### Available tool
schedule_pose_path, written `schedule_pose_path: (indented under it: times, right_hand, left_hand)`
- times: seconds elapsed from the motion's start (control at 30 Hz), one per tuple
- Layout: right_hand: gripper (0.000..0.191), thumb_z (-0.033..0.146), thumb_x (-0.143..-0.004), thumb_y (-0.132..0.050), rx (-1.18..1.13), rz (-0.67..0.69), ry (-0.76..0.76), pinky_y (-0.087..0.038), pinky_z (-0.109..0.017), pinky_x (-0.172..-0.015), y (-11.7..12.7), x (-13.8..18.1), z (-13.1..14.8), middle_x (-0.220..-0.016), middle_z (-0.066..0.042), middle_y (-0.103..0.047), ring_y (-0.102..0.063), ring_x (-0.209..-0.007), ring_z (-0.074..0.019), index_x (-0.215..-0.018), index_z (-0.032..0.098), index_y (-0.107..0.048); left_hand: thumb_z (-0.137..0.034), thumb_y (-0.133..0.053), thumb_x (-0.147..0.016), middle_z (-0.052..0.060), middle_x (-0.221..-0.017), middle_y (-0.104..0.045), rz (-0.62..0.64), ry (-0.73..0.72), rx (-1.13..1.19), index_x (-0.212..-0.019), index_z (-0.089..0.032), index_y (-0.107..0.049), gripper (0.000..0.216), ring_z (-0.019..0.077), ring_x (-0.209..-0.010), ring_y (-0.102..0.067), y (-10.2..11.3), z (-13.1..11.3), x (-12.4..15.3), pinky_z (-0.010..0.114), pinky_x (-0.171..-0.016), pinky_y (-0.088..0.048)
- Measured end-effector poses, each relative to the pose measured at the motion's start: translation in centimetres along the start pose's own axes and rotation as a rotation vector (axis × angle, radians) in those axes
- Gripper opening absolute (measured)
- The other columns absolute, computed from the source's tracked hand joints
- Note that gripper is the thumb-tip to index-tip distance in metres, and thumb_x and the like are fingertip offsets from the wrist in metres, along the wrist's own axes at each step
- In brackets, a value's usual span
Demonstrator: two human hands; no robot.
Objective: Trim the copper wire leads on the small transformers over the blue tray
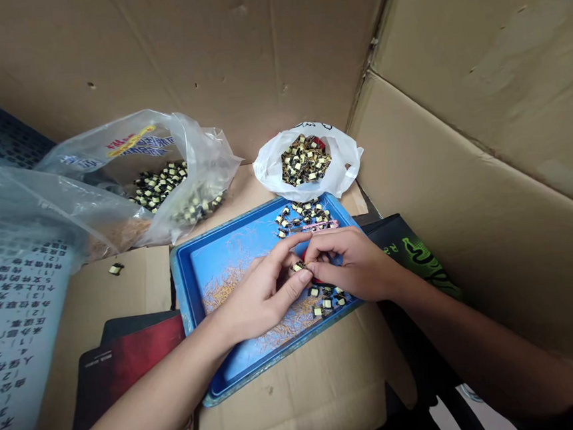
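Over a blue tray (184,277), my left hand (268,290) pinches a small black-and-yellow transformer (298,266) between thumb and fingers. My right hand (353,256) is closed at the transformer's right side, thumb and forefinger pressed together on its edge or leads; the fingers hide which. Under my right hand shows part of a red object (324,273), its kind hidden. Several similar transformers (327,302) lie in the tray's near right corner. More transformers (287,220) with wire ends lie at the far right of the tray, beside a pink strip-like object (320,226).
Copper-coloured wire clippings (232,283) litter the tray. Behind it stands a white bag (271,156) of wired transformers; a clear bag (201,162) of transformers is at the left. One loose transformer (116,269) lies on cardboard. Cardboard walls (462,159) close off the back and right.
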State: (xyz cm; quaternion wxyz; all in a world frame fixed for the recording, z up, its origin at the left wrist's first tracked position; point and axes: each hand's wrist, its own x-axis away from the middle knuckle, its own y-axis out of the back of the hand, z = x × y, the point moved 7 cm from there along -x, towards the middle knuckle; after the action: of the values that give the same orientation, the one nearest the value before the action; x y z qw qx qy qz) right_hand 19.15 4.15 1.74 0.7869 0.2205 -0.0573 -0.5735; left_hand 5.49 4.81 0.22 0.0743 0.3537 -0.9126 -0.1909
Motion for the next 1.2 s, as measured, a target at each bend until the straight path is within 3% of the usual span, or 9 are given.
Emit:
schedule_pose_path:
  times: [0.07,0.27,0.5,0.63,0.73,0.93,1.1,1.2]
  right_hand:
    - [0.018,0.012,-0.085,-0.063,0.012,0.024,-0.004,-0.04,-0.026,-0.063,0.1,0.0,0.2,-0.068,0.002,-0.064,-0.053,-0.064,-0.0104,-0.068,0.017,-0.068]
    - [0.02,0.009,-0.083,-0.059,0.015,0.044,-0.065,-0.039,-0.025,-0.06,0.3,0.0,0.0,-0.061,0.004,-0.06,-0.052,-0.06,-0.0093,-0.065,0.017,-0.066]
    - [0.016,0.014,-0.085,-0.058,0.011,0.015,-0.083,-0.038,-0.025,-0.057,0.9,-0.3,0.0,-0.066,0.003,-0.06,-0.05,-0.06,-0.01,-0.069,0.018,-0.061]
    - [0.018,0.026,-0.094,-0.059,0.064,0.136,-0.163,-0.036,-0.027,-0.058,1.0,-0.3,0.4,-0.071,0.003,-0.061,-0.05,-0.063,-0.0113,-0.078,0.019,-0.063]
    - [0.028,0.033,-0.1,-0.058,0.128,0.205,-0.139,-0.036,-0.029,-0.065,0.4,-0.3,0.8,-0.073,0.002,-0.064,-0.053,-0.067,-0.0117,-0.077,0.019,-0.065]
    - [0.041,0.026,-0.106,-0.049,0.104,0.125,0.035,-0.036,-0.029,-0.071,0.3,-0.8,1.2,-0.066,0.003,-0.061,-0.05,-0.067,-0.0115,-0.069,0.019,-0.065]
    - [0.041,0.028,-0.103,-0.056,0.111,0.052,0.06,-0.036,-0.029,-0.07,0.5,-0.8,0.7,-0.06,0.004,-0.055,-0.046,-0.063,-0.011,-0.064,0.019,-0.063]
    - [0.039,0.032,-0.102,-0.058,0.023,0.045,-0.003,-0.036,-0.028,-0.066,0.3,-0.5,0.1,-0.061,0.004,-0.058,-0.046,-0.061,-0.0105,-0.066,0.019,-0.065]
  left_hand:
    - [-0.039,-0.05,-0.106,0.001,-0.088,-0.069,0.021,0.006,0.005,-0.159,-0.022,-0.035,0.058,0.0099,-0.068,-0.056,-0.1,0.1,0.0,0.024,-0.066,-0.044]
    - [-0.04,-0.052,-0.106,0.0,-0.085,-0.068,0.006,0.034,0.1,-0.15,-0.021,-0.044,0.049,0.0091,-0.069,-0.056,-0.3,0.4,0.1,0.023,-0.068,-0.044]
    - [-0.044,-0.056,-0.103,0.002,-0.08,-0.069,-0.06,0.105,0.267,-0.111,-0.014,-0.057,0.031,0.0097,-0.072,-0.062,-0.2,0.8,-0.2,0.023,-0.069,-0.048]
    - [-0.042,-0.059,-0.102,0.004,-0.084,-0.072,-0.111,0.076,0.299,-0.112,-0.014,-0.057,0.03,0.0089,-0.069,-0.061,0.2,0.9,-0.1,0.021,-0.065,-0.048]
    - [-0.041,-0.061,-0.101,0.002,-0.081,-0.07,-0.137,0.07,0.264,-0.109,-0.014,-0.058,0.028,0.0075,-0.066,-0.058,0.4,1.1,0.0,0.019,-0.061,-0.044]
    - [-0.042,-0.054,-0.104,0.005,-0.087,-0.072,-0.083,0.062,0.268,-0.11,-0.014,-0.057,0.029,0.0083,-0.07,-0.06,0.0,0.9,0.0,0.022,-0.067,-0.048]
    - [-0.039,-0.047,-0.107,0.003,-0.087,-0.069,-0.047,0.033,0.351,-0.114,-0.015,-0.051,0.025,0.0075,-0.069,-0.054,-0.3,0.5,0.0,0.022,-0.067,-0.045]
    - [-0.041,-0.046,-0.108,0.003,-0.085,-0.067,-0.027,0.042,0.377,-0.114,-0.016,-0.049,0.026,0.008,-0.069,-0.052,-0.4,0.3,0.0,0.022,-0.066,-0.043]
